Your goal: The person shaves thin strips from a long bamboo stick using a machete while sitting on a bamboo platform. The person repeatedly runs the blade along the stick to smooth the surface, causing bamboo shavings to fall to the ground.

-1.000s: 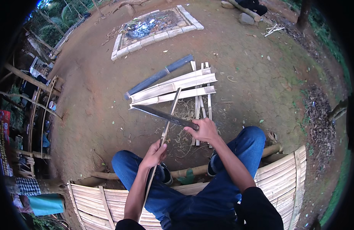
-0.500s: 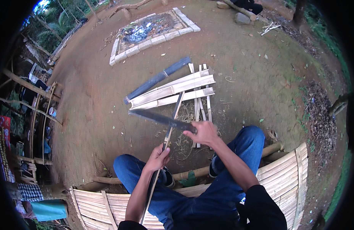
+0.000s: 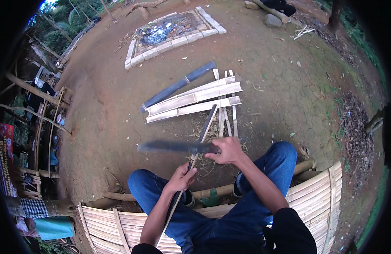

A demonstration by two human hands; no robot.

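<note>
My right hand is closed round the handle of a machete. Its broad dark blade points left, blurred by motion, and crosses a long split bamboo strip. My left hand grips that strip below the blade; the strip slants from my lap up and away to the right, dark on one face and pale on the cut side. Past its far end lie pale halved bamboo pieces and a dark whole bamboo pole. Narrow bamboo strips and curled shavings lie on the ground under and beside them.
I sit on a slatted bamboo bench with a bamboo rail at its front. Ahead, a brick-edged fire pit holds ash. Dry leaves are heaped at right. On the left stand a bamboo railing and a teal cloth.
The machete has swung from a slant to nearly level, its tip coming nearer to me. The strip's far end has shifted right, and my left hand moved slightly right.
</note>
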